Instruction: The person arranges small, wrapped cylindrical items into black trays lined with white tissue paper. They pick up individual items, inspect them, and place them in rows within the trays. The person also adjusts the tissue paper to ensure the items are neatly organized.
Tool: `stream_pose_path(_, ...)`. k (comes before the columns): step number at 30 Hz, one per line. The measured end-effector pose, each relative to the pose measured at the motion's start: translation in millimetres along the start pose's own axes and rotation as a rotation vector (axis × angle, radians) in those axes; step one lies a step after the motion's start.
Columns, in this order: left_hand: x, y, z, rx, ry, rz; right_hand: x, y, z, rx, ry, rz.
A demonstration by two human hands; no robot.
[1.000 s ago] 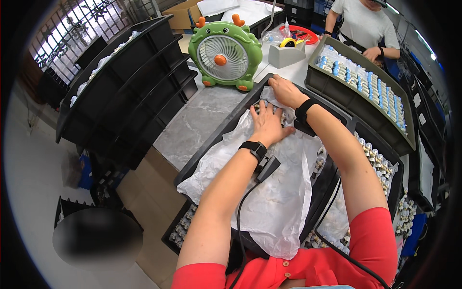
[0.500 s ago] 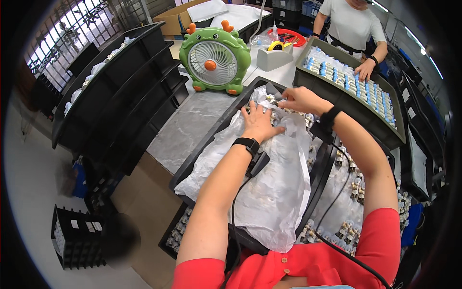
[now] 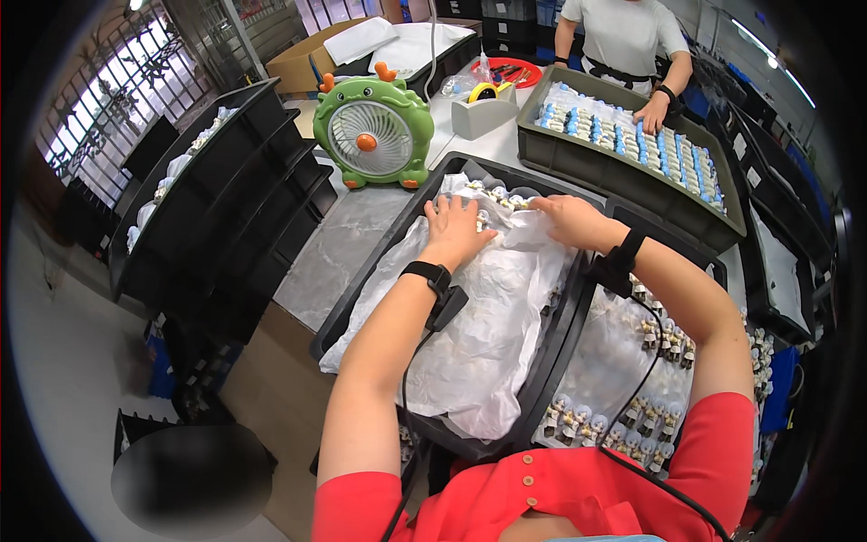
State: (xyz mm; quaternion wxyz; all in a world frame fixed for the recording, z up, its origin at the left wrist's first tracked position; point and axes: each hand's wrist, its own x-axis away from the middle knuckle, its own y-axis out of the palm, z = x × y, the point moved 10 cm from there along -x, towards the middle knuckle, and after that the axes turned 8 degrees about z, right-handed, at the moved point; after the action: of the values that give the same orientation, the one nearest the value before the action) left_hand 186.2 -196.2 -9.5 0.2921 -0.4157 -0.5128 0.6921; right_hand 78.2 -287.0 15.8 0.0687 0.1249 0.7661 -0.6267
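A crumpled white sheet of thin paper [image 3: 488,316] lies over most of a black tray [image 3: 354,287]. My left hand [image 3: 454,233] rests on its far part with the fingers spread. Just right of it, my right hand [image 3: 578,221] pinches the sheet near its far right edge; the fingertips are partly hidden. Beyond the paper, a row of small white-and-gold figurines [image 3: 498,193] shows at the far end of the tray. Whatever lies beneath the sheet is mostly covered.
Another tray of figurines [image 3: 664,339] stands close on the right. A green fan [image 3: 377,135] and tape dispenser [image 3: 483,116] sit beyond. A co-worker's hand [image 3: 652,112] touches pieces in a grey-green crate [image 3: 623,178]. Stacked black trays [image 3: 212,199] rise at left.
My right hand has moved from above the figurines to the paper's right side, and more of the figurine row shows. My left hand stays spread on the sheet. The whole view has shifted slightly.
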Motion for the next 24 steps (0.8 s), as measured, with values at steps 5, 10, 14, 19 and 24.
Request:
stream_pose_path(5,5,2,36,0.171,0.36,-0.007,13,28,3,0.004,-0.171,-0.241)
stream_pose_path(10,11,13,66,0.222,0.53,-0.02,34,36,6,0.133,-0.158,-0.263)
stream_pose_path(14,9,26,69,0.228,0.471,-0.077,30,24,12,0.301,-0.119,-0.269)
stream_pose_path(19,5,42,72,0.147,0.349,-0.215,15,-1,17,0.283,-0.034,-0.156)
stream_pose_path(24,6,45,71,0.127,0.302,-0.251,11,1,-16,-0.199,-0.021,-0.215)
